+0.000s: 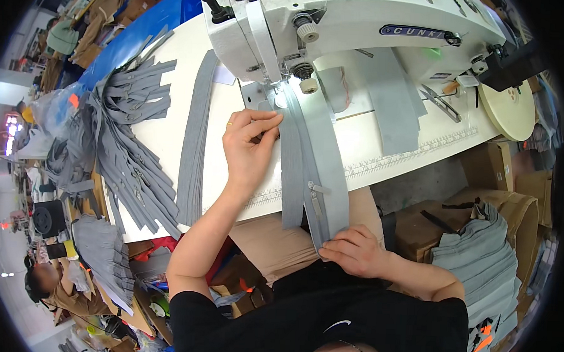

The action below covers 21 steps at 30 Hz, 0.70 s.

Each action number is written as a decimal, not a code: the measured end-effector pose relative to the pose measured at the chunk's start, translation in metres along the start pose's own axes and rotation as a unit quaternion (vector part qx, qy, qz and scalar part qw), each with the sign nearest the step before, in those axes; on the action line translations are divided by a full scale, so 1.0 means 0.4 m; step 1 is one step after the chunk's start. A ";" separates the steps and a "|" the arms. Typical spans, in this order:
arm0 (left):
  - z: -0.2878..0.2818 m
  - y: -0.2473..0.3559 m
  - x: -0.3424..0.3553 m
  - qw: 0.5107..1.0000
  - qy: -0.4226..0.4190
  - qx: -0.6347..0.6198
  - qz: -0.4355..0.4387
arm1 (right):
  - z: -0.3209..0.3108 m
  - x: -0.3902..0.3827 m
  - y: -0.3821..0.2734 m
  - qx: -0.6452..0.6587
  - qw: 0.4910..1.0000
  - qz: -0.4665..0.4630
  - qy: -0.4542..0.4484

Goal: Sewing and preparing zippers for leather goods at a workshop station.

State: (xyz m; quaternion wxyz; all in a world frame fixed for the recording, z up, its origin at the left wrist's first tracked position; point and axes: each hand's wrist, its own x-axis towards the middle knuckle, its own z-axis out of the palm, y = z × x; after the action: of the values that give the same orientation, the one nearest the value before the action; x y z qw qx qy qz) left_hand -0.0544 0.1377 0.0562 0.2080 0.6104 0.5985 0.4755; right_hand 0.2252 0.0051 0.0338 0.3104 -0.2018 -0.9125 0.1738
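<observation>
A grey zipper with its metal slider runs from under the lit needle area of a white sewing machine down over the table's front edge. A wide grey fabric strip lies along its right side, and a narrower grey strip along its left. My left hand is closed in a pinch at the narrower strip's left edge, just in front of the needle. Close to my body, my right hand grips the lower end of the zipper together with the wide strip. The fingertips' undersides are hidden.
A heap of grey zippers and a long stack of grey strips lie left on the white table. Grey fabric pieces, scissors and a pale round disc are right. Grey pieces rest on cardboard boxes. Another person sits far left.
</observation>
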 end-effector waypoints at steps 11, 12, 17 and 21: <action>-0.007 -0.009 -0.003 0.996 0.018 0.065 0.053 | -0.009 0.098 0.035 -0.012 0.998 0.040 0.046; -0.008 -0.012 -0.003 0.996 0.018 0.065 0.053 | -0.010 0.107 0.038 -0.016 0.998 0.049 0.047; -0.001 -0.011 -0.007 0.998 0.023 0.036 0.036 | -0.017 0.151 0.057 -0.022 0.995 0.067 0.072; -0.001 -0.015 -0.008 0.999 0.023 0.017 0.027 | -0.017 0.180 0.080 -0.024 0.995 0.068 0.074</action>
State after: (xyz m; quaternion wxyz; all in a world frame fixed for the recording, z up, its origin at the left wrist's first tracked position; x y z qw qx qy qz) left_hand -0.0573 0.1358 0.0504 0.1704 0.6183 0.5949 0.4846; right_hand 0.1856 0.0683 0.0607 0.3601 -0.2828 -0.8750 0.1572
